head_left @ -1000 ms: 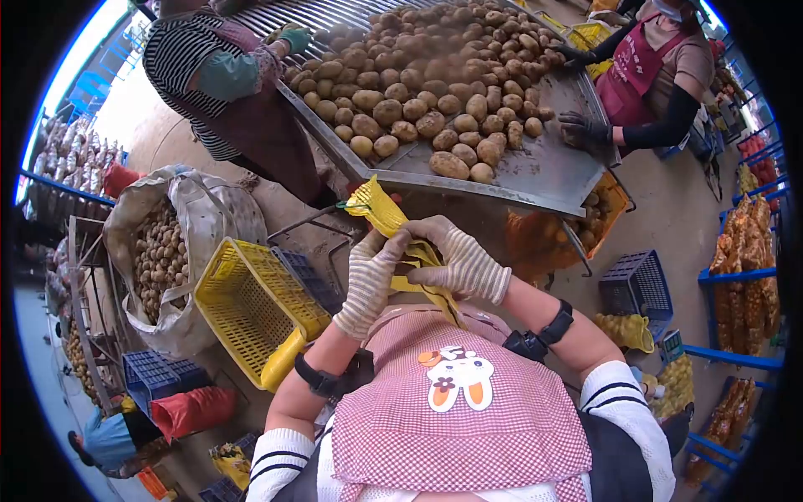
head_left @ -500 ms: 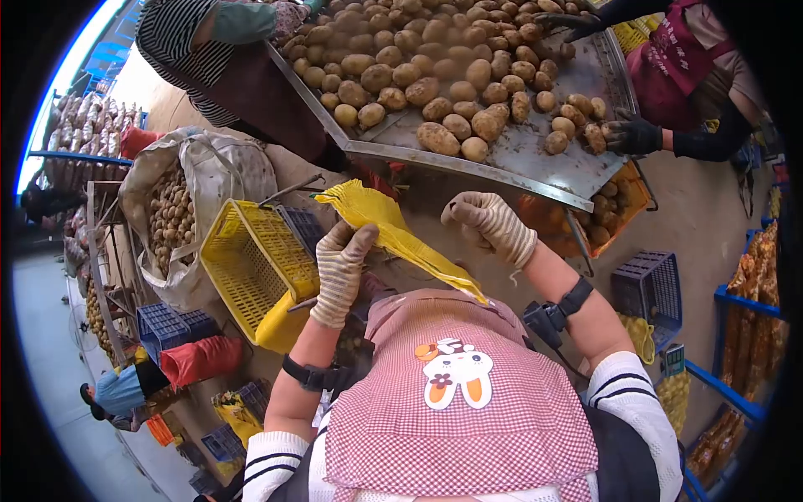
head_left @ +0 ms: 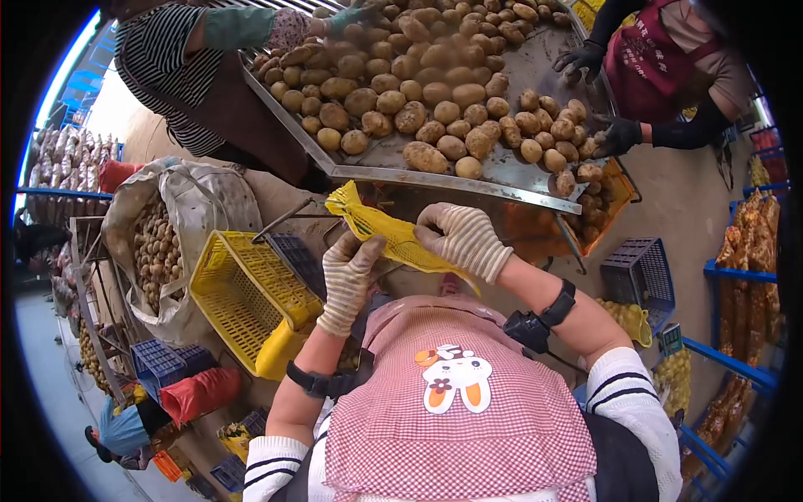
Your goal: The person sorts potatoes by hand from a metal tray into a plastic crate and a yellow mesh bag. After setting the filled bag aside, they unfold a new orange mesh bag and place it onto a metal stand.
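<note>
At the far left of the frame a big white sack of small potatoes [head_left: 159,251] stands open, and just right of it a yellow plastic crate [head_left: 242,293] leans on its side with a rolled yellow bag [head_left: 280,351] at its lower corner. Right of the crate, at the frame's centre, the left hand [head_left: 347,280] in its striped knit glove has its fingers closed on the underside of the yellow mesh bag [head_left: 381,230], which slants from a bunched end at its upper left down toward the checked apron [head_left: 456,418]. Half a second ago the right hand [head_left: 460,238] was lifted clear of the bag with its fingers curled on nothing — now it is back down, clamped over the middle of the mesh close beside the left, much as it sat a second ago. So both hands grip the bag again, which reads as regripping to gather or open it. Above, the steel sorting table [head_left: 519,171] carries its heap of potatoes [head_left: 418,84]; a co-worker in a striped top stands at its upper left. At the upper right another person's black-gloved hand [head_left: 619,134] rests among potatoes — near the orange crate [head_left: 606,201] under the table's corner.
</note>
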